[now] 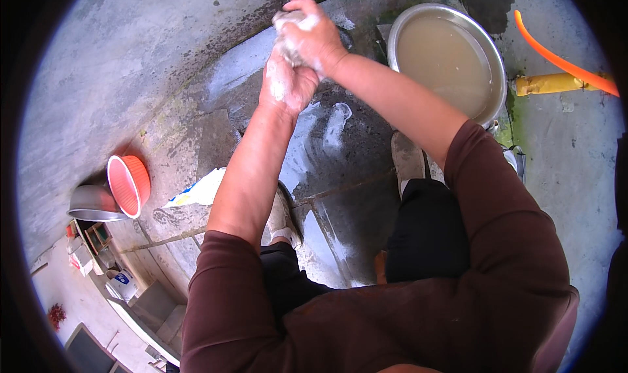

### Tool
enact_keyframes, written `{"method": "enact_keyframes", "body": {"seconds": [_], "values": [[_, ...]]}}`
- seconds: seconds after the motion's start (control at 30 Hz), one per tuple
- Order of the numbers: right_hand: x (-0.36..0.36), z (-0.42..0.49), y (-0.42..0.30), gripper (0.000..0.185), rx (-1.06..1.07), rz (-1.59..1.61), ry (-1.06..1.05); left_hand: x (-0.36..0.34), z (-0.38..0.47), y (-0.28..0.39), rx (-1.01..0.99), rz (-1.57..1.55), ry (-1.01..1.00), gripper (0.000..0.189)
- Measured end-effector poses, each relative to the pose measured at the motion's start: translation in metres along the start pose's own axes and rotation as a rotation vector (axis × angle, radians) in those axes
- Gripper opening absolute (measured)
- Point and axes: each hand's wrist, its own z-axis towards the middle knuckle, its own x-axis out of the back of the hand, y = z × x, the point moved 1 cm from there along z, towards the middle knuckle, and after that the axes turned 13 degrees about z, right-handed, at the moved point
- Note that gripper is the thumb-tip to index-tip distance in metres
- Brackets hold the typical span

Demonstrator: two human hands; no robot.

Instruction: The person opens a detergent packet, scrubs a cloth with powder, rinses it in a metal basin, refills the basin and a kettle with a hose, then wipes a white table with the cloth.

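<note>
A wet, greyish bundle that looks like cloth, coated in white suds, is pressed between my two hands above the wet floor. My right hand grips it from the right and above, fingers curled over its top. Underneath, my left hand is turned palm up against the bundle's lower end; its fingers are mostly hidden. Foam clings to both hands. To the right of my hands, a round metal basin holds cloudy brown water.
An orange hose crosses a yellow pipe at the right wall. On the left, a red plastic basin and a metal basin lean by the wall. A white plastic bag lies near my left shoe. Wet stone slabs form the floor.
</note>
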Motion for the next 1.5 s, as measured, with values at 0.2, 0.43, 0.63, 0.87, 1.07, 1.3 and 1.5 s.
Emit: {"method": "enact_keyframes", "body": {"seconds": [0.2, 0.43, 0.63, 0.87, 1.07, 1.3, 1.5], "values": [[0.005, -0.058, 0.009, 0.053, 0.267, -0.111, -0.185, 0.008, 0.007, 0.028, -0.009, 0.137, 0.206, 0.056], [-0.011, -0.027, -0.001, 0.051, 0.394, -0.079, -0.114, 0.006, 0.001, 0.004, 0.054, -0.048, 0.015, 0.047], [0.013, -0.022, 0.012, 0.061, 0.334, -0.173, -0.147, 0.001, 0.002, 0.02, 0.064, -0.001, 0.147, 0.042], [0.011, -0.038, 0.005, 0.044, 0.802, -0.349, -0.276, 0.012, 0.008, 0.027, 0.131, -0.129, -0.033, 0.055], [0.006, 0.015, 0.004, 0.043, 0.883, -0.579, -0.239, 0.02, 0.042, 0.025, -0.05, -0.07, 0.019, 0.038], [-0.009, 0.07, -0.018, 0.021, 0.776, -0.44, -0.039, 0.015, 0.121, 0.053, -0.233, 0.062, -0.489, 0.012], [-0.008, 0.104, -0.015, 0.024, 0.623, -0.358, -0.028, 0.025, 0.143, 0.066, -0.124, 0.153, -0.151, 0.018]]}}
